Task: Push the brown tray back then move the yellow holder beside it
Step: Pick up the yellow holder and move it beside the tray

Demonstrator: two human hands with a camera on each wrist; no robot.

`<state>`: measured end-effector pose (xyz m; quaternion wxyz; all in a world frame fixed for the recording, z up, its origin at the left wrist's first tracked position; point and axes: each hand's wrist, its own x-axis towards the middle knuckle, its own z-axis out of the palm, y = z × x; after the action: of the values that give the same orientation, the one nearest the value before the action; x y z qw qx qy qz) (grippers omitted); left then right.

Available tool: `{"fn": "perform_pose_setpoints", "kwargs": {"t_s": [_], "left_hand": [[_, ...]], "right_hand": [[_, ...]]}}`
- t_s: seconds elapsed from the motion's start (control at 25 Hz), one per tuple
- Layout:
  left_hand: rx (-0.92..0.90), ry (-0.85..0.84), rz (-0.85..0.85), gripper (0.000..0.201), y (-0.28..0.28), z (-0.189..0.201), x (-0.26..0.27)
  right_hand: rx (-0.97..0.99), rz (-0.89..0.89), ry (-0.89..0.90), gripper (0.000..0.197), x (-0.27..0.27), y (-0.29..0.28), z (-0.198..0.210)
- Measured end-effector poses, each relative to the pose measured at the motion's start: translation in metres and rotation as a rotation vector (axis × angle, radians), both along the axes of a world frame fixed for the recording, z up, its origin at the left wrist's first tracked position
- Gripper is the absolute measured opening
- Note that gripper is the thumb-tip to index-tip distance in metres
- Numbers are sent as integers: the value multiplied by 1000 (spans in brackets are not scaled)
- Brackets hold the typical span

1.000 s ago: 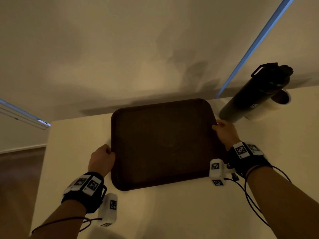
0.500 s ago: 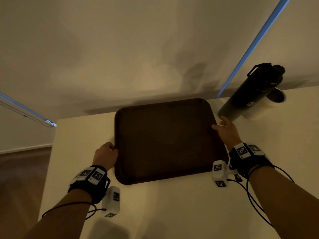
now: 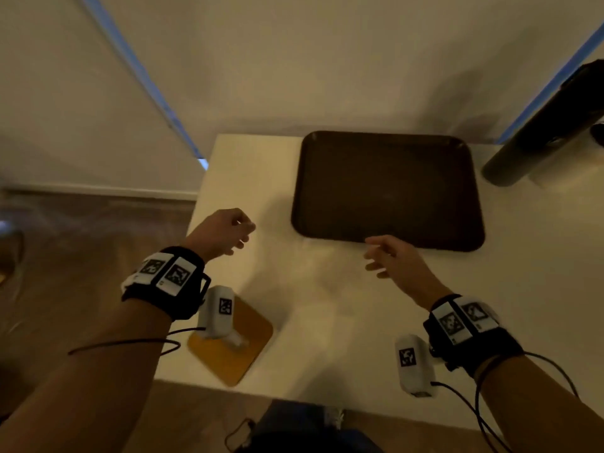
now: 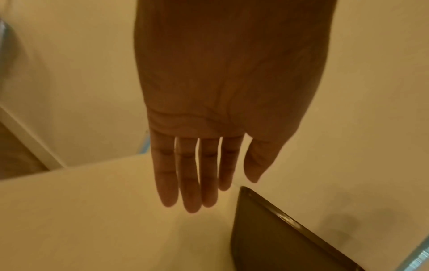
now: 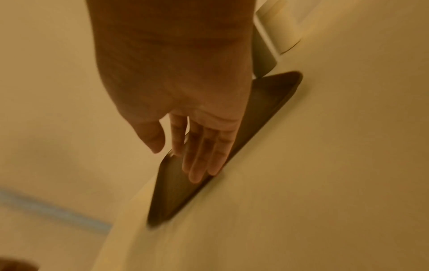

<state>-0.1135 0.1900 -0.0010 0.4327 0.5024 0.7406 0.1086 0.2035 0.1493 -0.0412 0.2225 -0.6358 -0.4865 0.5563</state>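
Note:
The brown tray [image 3: 385, 188] lies flat at the back of the white table [image 3: 327, 305], near the wall. A flat yellow holder [image 3: 240, 354] sits at the table's front left corner, partly hidden under the left wrist camera. My left hand [image 3: 225, 232] hovers left of the tray, fingers loose and empty; the left wrist view shows its fingers [image 4: 190, 183] straight beside the tray's corner [image 4: 267, 229]. My right hand [image 3: 389, 256] hangs just in front of the tray's near edge, open and holding nothing, its fingers [image 5: 202, 155] over the tray [image 5: 176, 192].
A dark bottle [image 3: 542, 125] stands at the table's back right, right of the tray, with a pale cup mostly hidden behind it. The table's left and front edges drop to a wooden floor [image 3: 81, 240]. A cable and blue fabric lie below the front edge.
Both hands have let go of the tray's sides and drawn back toward me. The view has swung left and down, bringing the yellow holder into sight.

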Motion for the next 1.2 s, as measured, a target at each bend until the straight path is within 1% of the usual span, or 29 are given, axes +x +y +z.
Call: {"fn": "perform_pose_setpoints", "kwargs": {"t_s": [0.08, 0.16, 0.24, 0.36, 0.4, 0.48, 0.6, 0.68, 0.76, 0.88, 0.96, 1.2], "left_hand": [[3, 29, 37, 23, -38, -1, -16], [-5, 83, 67, 25, -81, -10, -32], [-9, 120, 107, 24, -116, -25, -44], [-42, 120, 210, 32, -154, -41, -50], [-49, 91, 268, 35, -165, -44, -49], [-62, -34, 398, 38, -180, -47, -44], [-113, -271, 530, 39, -191, -49, -37], [-105, -351, 586, 37, -187, -52, -41], [-99, -384, 618, 35, -175, -53, -44], [-93, -409, 588, 26, -139, -51, -57], [-97, -429, 562, 22, -104, -46, -68], [-95, -486, 544, 32, 15, -39, -96]], "right_hand": [[-19, 81, 58, 25, -37, -33, -2], [-47, 146, 90, 26, -72, -66, -6], [-63, 189, 81, 32, -98, -93, -11], [-122, 178, 114, 44, -122, -119, -14], [-147, 169, 133, 47, -128, -124, -15], [-185, 156, 174, 50, -139, -128, -19], [-179, 111, 208, 43, -150, -129, -27], [-164, 44, 197, 39, -160, -127, -32], [-158, -13, 188, 37, -168, -125, -35], [-145, -87, 197, 39, -184, -102, -33], [-125, -122, 195, 41, -195, -72, -28], [-18, -144, 120, 39, -228, 37, -14]]}}
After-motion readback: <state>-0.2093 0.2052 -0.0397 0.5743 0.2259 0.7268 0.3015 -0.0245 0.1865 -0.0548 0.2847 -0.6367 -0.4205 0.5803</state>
